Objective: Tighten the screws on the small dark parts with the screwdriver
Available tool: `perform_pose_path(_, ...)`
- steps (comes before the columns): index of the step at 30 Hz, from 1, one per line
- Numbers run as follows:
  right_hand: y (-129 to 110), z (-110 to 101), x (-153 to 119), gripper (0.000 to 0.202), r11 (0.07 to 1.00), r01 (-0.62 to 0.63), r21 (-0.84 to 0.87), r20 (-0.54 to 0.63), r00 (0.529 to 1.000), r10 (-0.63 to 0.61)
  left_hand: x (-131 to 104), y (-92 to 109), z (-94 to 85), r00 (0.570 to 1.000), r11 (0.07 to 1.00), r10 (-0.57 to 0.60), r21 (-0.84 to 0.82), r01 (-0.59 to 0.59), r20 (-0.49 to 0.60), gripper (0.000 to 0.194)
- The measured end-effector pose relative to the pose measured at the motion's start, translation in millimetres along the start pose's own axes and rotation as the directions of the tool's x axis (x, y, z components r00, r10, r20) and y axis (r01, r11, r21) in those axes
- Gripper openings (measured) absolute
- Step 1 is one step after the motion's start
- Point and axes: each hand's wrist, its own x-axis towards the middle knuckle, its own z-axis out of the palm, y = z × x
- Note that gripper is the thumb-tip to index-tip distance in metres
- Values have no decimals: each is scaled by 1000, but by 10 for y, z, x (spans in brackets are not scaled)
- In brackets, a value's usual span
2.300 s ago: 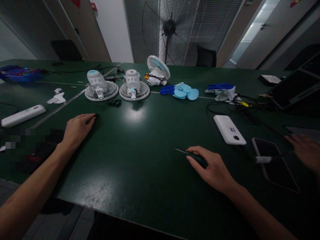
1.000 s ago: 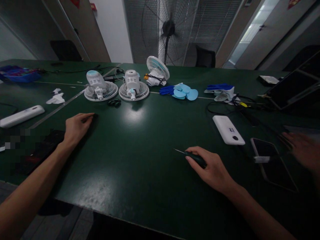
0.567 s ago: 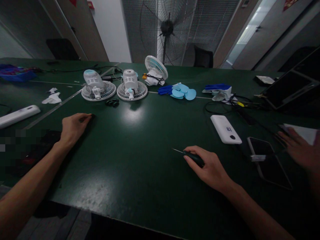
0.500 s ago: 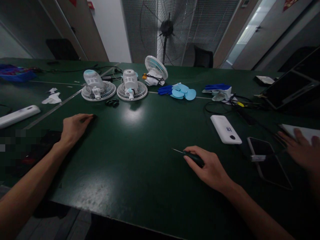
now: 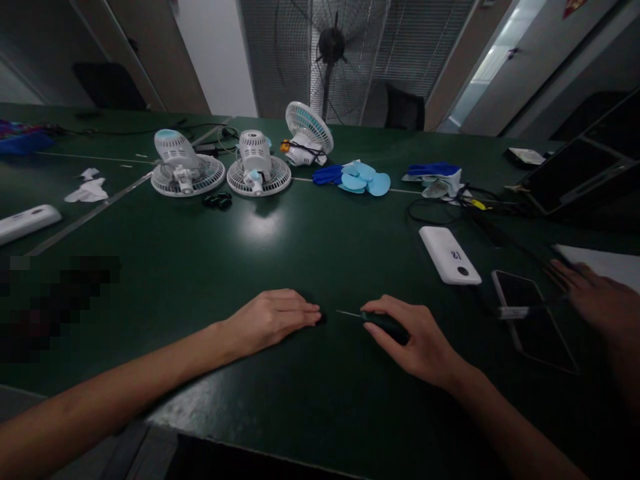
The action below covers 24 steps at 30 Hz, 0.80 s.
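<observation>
green table (image 5: 210,267): three small white fans (image 5: 253,167) near far edge, loose blue blades (image 5: 360,179) beside them. white power bank (image 5: 449,254), phone (image 5: 530,313) toward right edge; another person's hand (image 5: 595,300) there. right hand (image 5: 415,337) closed on screwdriver (image 5: 385,323) near front edge. left hand (image 5: 273,319) flat, fingers together, nothing visibly held, just beside tip. risk: bare tip could jab left fingertips or score tabletop if pushed.

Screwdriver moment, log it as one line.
right hand: on screwdriver | left hand: flat near tip | table: green
</observation>
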Motion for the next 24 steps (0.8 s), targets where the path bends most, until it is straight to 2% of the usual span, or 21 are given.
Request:
perform_pose_path(2,-38,-16,-16,24,999,27,-37,49,998,-25,97,59,115,998,998,64,-15,-64,-16,28)
perform_pose_path(4,-65,-26,-28,23,997,33,-76,88,996,-26,120,64,151,996,997,80,-21,-81,-32,28)
perform_pose_path(14,-117,8,15,26,973,95,-209,154,986,-63,113,38,121,997,997,68,-43,-70,-36,28)
perform_pose_path(24,-317,-191,163,22,899,229,-372,226,962,-152,136,44,101,999,995,36,-88,-39,-26,26)
